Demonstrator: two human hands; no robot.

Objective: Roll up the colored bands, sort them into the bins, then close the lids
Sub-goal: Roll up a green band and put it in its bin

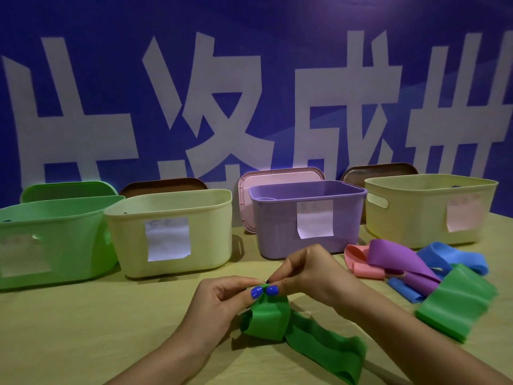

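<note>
Bands: a dark green band (305, 337), flat, smooth and rubbery, is laid on the table (83, 329), its long axis running from the hands toward the near right.
Bins: four smooth rounded plastic tubs are lined up behind — green bin (52, 240), cream bin (169, 232), purple bin (308, 218), yellow bin (430, 207).
Loose pile: other bands (410, 268) are heaped at right.
Left hand (222, 298): the band's upper end is pinched.
Right hand (308, 270): the same end is pinched alongside.

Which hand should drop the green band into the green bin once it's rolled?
Left, probably. The green bin stands far left, on the left hand's side. Both hands pinch the dark green band now; the right hand would have to cross over.
</note>
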